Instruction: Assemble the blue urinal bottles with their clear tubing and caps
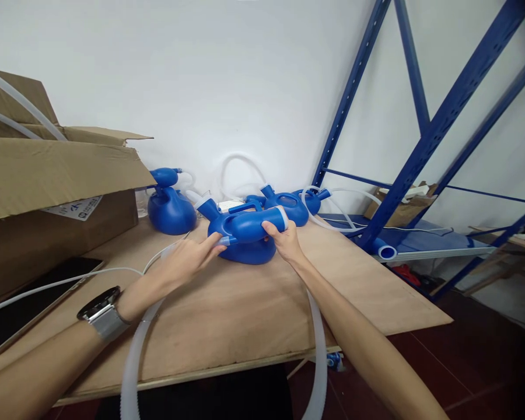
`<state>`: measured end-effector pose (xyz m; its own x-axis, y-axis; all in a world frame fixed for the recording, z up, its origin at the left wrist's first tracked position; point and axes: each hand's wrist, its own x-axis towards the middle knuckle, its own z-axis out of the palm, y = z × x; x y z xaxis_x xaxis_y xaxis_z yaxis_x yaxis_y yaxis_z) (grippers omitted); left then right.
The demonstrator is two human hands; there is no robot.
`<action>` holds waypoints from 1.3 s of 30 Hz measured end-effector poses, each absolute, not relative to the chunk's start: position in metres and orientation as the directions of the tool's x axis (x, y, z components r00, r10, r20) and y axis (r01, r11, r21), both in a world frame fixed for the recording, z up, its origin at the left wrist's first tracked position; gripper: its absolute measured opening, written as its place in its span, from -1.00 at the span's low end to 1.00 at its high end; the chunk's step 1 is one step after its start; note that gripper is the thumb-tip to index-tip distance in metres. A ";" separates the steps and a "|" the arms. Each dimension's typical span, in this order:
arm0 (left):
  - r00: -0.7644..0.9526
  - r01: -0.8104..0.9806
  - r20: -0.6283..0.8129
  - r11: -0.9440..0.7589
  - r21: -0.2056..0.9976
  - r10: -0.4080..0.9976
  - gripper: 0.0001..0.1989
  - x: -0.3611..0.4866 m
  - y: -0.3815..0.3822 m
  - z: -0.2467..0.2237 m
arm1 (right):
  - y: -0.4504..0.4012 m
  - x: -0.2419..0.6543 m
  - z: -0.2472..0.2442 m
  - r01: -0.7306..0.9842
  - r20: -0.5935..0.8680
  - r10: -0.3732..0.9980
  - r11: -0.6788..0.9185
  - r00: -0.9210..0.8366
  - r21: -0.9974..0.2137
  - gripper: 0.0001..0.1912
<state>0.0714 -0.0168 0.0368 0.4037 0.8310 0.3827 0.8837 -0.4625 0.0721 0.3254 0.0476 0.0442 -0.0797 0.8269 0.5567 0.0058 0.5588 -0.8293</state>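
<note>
My right hand (283, 238) is closed around the white-rimmed end of a blue plastic urinal cup (251, 226), which lies sideways in the air. At the cup's narrow spout, my left hand (191, 256) pinches the end of a clear hose (133, 361). The hose hangs down in a loop over the table's front edge, passing under my right forearm. Just behind the cup stands a blue urinal bottle (249, 253) with a handle and an angled neck (207, 208). The cup partly hides it. The inside of my left grip is hidden.
An open cardboard box (61, 175) stands left, with a tablet (35, 297) and white cable (114, 269) before it. More blue bottles (170, 210) with hoses stand along the wall. A blue metal rack (437, 128) rises at right beside the wooden table (227, 326).
</note>
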 end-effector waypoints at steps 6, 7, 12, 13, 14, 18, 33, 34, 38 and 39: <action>0.406 0.879 0.341 -0.464 0.109 0.848 -0.65 0.075 -0.021 0.040 | 0.047 0.326 0.043 -0.027 0.561 0.820 0.562 -0.119 -0.827 -0.50; 0.413 0.872 0.356 -0.477 0.111 0.838 -0.64 0.074 -0.019 0.039 | 0.047 0.326 0.043 -0.035 0.557 0.822 0.557 -0.119 -0.830 -0.49; 0.421 0.832 0.455 -0.534 0.150 0.784 -0.63 0.069 -0.012 0.030 | 0.045 0.324 0.043 -0.045 0.546 0.829 0.545 -0.122 -0.837 -0.47; 0.419 0.826 0.464 -0.540 0.164 0.781 -0.63 0.069 -0.012 0.030 | 0.045 0.323 0.042 -0.043 0.547 0.828 0.546 -0.124 -0.837 -0.47; 0.415 0.821 0.470 -0.543 0.176 0.779 -0.63 0.069 -0.012 0.030 | 0.044 0.323 0.042 -0.040 0.547 0.828 0.547 -0.125 -0.836 -0.47; 0.429 0.828 0.438 -0.537 0.158 0.790 -0.62 0.070 -0.016 0.032 | 0.040 0.322 0.045 -0.025 0.565 0.812 0.568 -0.150 -0.823 -0.51; 0.152 0.670 0.470 -0.441 0.597 0.869 -0.34 0.079 -0.008 0.046 | 0.089 0.340 0.035 -0.156 0.513 0.843 0.535 0.162 -0.830 -0.56; 0.130 0.638 0.433 -0.409 0.653 0.892 -0.32 0.076 -0.008 0.047 | 0.094 0.346 0.035 -0.158 0.508 0.831 0.546 0.224 -0.823 -0.56; 0.059 0.452 0.196 -0.202 0.869 0.979 -0.33 0.068 -0.003 0.050 | 0.108 0.368 0.036 -0.176 0.440 0.775 0.562 0.454 -0.808 -0.55; 0.037 0.397 0.159 -0.160 0.904 0.987 -0.36 0.068 -0.002 0.050 | 0.110 0.372 0.036 -0.182 0.420 0.767 0.558 0.485 -0.810 -0.55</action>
